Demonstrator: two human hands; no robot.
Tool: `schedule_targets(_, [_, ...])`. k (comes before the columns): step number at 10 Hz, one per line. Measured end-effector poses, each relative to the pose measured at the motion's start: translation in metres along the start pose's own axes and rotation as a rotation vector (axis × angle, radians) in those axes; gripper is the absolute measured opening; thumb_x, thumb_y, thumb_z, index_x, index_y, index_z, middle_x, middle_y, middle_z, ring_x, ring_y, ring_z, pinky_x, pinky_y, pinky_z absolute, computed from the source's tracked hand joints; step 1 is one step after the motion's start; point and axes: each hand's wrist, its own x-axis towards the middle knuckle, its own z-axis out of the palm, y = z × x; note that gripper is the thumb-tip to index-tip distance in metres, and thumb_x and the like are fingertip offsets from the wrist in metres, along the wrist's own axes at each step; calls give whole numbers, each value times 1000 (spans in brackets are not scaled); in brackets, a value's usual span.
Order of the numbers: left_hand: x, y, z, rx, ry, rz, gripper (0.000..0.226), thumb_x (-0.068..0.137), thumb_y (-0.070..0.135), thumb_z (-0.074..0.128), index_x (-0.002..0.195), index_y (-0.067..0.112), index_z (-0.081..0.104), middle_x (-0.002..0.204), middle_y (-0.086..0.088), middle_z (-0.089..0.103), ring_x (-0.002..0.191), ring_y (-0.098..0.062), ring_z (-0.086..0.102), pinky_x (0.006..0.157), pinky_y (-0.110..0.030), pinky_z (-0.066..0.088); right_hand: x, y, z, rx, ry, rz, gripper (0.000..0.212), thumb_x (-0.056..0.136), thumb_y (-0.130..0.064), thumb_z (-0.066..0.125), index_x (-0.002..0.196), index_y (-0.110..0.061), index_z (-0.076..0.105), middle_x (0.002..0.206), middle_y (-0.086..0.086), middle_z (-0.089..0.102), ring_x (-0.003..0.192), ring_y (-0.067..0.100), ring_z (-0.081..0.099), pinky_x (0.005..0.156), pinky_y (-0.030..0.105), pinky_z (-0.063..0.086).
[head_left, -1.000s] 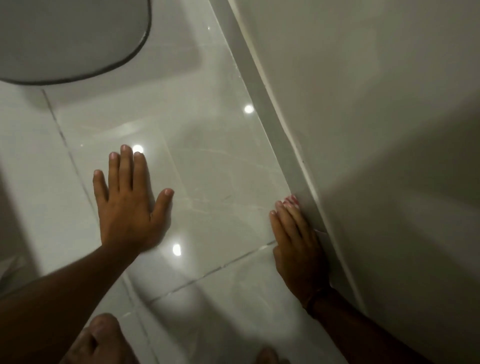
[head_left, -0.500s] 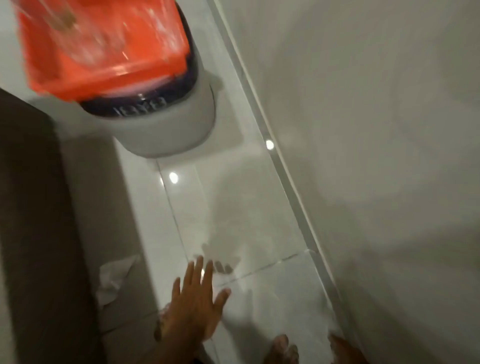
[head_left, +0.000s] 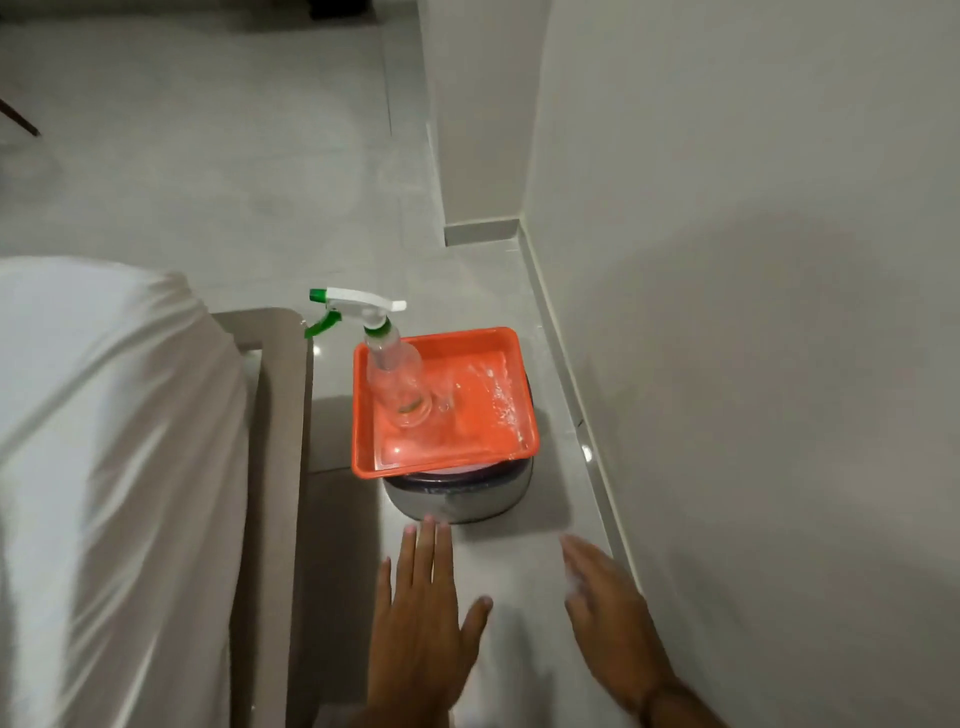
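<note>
two flat hands, left hand (head_left: 422, 618) and right hand (head_left: 610, 618), over pale floor (head_left: 208, 171), just short of round tub (head_left: 462, 493) bearing orange tray (head_left: 447, 343) with spray bottle (head_left: 392, 374).

Two hands, the left hand (head_left: 421, 618) and the right hand (head_left: 610, 613), over the floor (head_left: 208, 171). One orange tray (head_left: 467, 447), one spray bottle (head_left: 392, 371) in it, one round container (head_left: 462, 496) beneath, one bed (head_left: 104, 441).
</note>
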Motion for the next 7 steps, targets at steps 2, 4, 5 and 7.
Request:
schedule_targets(2, [112,-28,-14,168,63,68,94,105,69,27,174,17,-11,185,-4,-16,170,-26,-18,137,-51,-6,213,-62,54,-238,2,-127,62,93,4,55,154,-8,48,160,15,51,147,31,47,126,43,36])
schedule_targets(4, [149,-52,2,142,29,100,91,103,68,37,172,9,27,181,-13,26,170,-33,15,137,-57,7,305,-49,120,-552,-87,-215,63,102,-4,50,161,-2,28,171,21,30,161,38,21,133,46,19])
schedule_targets(5, [150,-55,8,123,32,100,90,104,72,29,170,10,34,178,-13,34,168,-33,23,136,-59,15,300,-38,141,-656,-193,-196,66,108,-18,41,165,-2,11,176,21,10,164,40,0,133,51,10])
schedule_targets(7, [146,-51,-1,106,6,94,96,102,76,21,175,14,16,184,-8,12,171,-29,1,138,-57,4,298,-51,134,-639,-333,-107,78,108,-50,27,165,-11,-10,176,12,-18,161,34,-23,133,58,-2])
